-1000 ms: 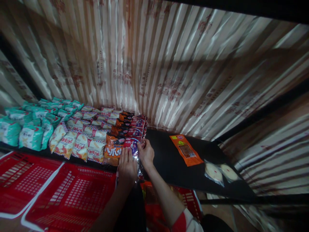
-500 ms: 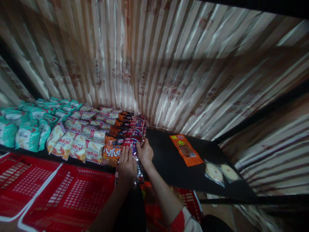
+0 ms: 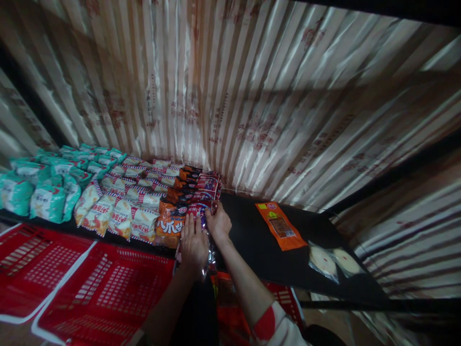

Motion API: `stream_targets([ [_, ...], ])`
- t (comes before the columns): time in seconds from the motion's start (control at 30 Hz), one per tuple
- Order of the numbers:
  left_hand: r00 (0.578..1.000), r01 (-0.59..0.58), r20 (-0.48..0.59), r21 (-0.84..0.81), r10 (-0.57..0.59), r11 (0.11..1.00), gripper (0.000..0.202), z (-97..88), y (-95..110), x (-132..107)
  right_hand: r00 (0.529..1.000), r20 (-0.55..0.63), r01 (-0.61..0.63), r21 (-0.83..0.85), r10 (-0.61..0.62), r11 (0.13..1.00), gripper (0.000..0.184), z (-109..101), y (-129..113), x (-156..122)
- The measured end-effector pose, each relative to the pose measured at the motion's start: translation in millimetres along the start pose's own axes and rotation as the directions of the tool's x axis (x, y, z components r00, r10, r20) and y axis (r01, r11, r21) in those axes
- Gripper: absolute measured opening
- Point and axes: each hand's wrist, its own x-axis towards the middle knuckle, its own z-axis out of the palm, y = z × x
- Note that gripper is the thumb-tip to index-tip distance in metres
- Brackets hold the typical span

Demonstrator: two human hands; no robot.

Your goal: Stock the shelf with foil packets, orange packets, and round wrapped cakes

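Maroon packet [image 3: 197,207] at front edge of black surface [image 3: 259,250]

Red baskets [image 3: 126,288] below front edge. Left hand [image 3: 193,244] flat, fingers extended over packet; right hand [image 3: 219,223] curled at its right side, grip unclear. Packet's long axis front to back; both hands equally near. Flat orange packet [image 3: 281,226] toward right end; pleated sheeting [image 3: 230,96] behind back edge.

This looks like a shop: teal bags [image 3: 48,201], cream bags [image 3: 120,217] and dark red packets [image 3: 202,196] sit in matching rows on a black shelf [image 3: 248,235], from nine o'clock round to seven, with red shopping baskets [image 3: 122,283] lower down at eight o'clock.
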Motion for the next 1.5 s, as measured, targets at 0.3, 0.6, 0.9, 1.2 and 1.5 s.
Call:
stream_targets([
  [0.3, 0.998, 0.044, 0.049, -0.001, -0.044, 0.999, 0.047, -2.6, 2.5, 7.2, 0.999, 0.024, 0.032, 0.004, -0.032, 0.999, 0.039, 2.1, -1.3, 0.3],
  [0.6, 0.99, 0.087, 0.111, 0.018, -0.088, 0.996, 0.046, -0.4, 6.4, 13.6, 0.999, 0.041, 0.025, -0.047, -0.023, 0.999, 0.041, 1.4, -0.9, 0.0],
  [0.9, 0.989, 0.072, 0.128, 0.046, -0.078, 0.996, 0.048, 5.9, 2.8, 23.0, 0.999, 0.041, 0.034, -0.063, -0.032, 0.997, 0.042, 3.8, -0.1, 4.8],
  [1.2, 0.994, 0.08, 0.075, -0.021, -0.078, 0.997, 0.047, 8.6, 1.0, 30.4, 0.996, 0.004, 0.085, 0.075, -0.086, 0.993, 0.041, 7.0, 5.1, 1.8],
  [1.5, 1.0, 0.007, 0.028, -0.078, -0.005, 0.997, 0.045, 4.2, 0.3, 27.3, 0.982, -0.132, 0.165, 0.244, -0.136, 0.956, 0.039, 7.2, 19.5, -14.5],
])
